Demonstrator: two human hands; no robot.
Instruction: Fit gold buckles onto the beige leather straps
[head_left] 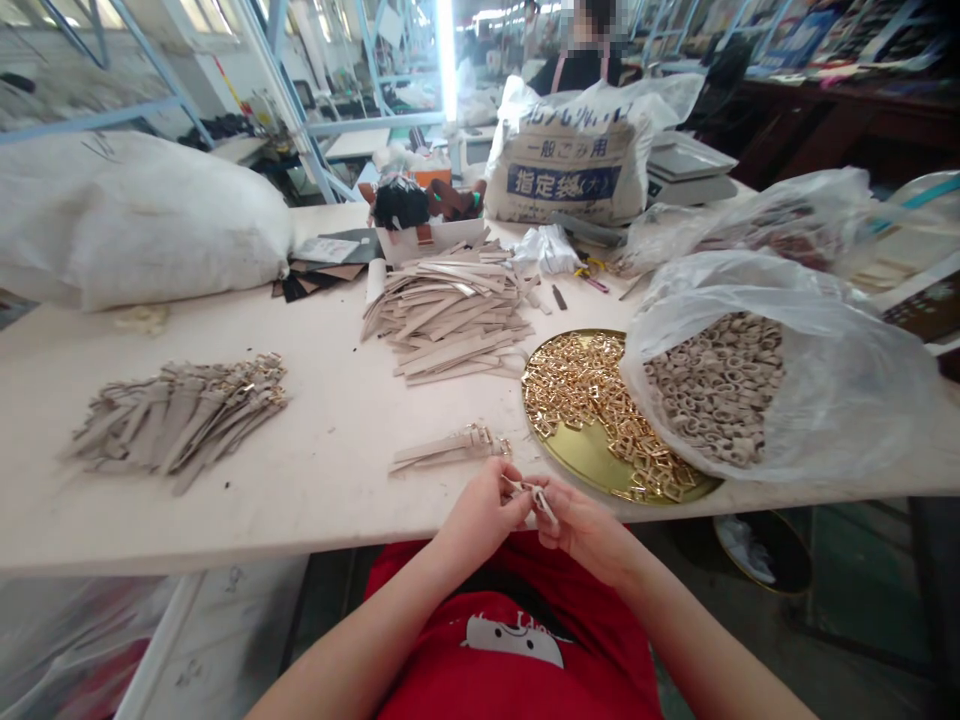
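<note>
My left hand (pixel 480 512) and my right hand (pixel 581 525) meet just below the table's front edge, both pinched on one small beige strap piece (pixel 534 495) with a bit of metal on it. Just beyond my hands a few finished straps with buckles (pixel 448 447) lie on the white table (pixel 330 400). A round gold tray (pixel 592 460) of gold buckles (pixel 592 390) sits to the right. A heap of plain beige straps (pixel 454 315) lies further back at the middle.
A pile of buckled straps (pixel 180 415) lies at the left. A clear bag of beige loops (pixel 757 385) rests at the right, partly over the tray. White sacks (pixel 135 215) (pixel 581 150) stand behind, and another person (pixel 581 55) works across the table.
</note>
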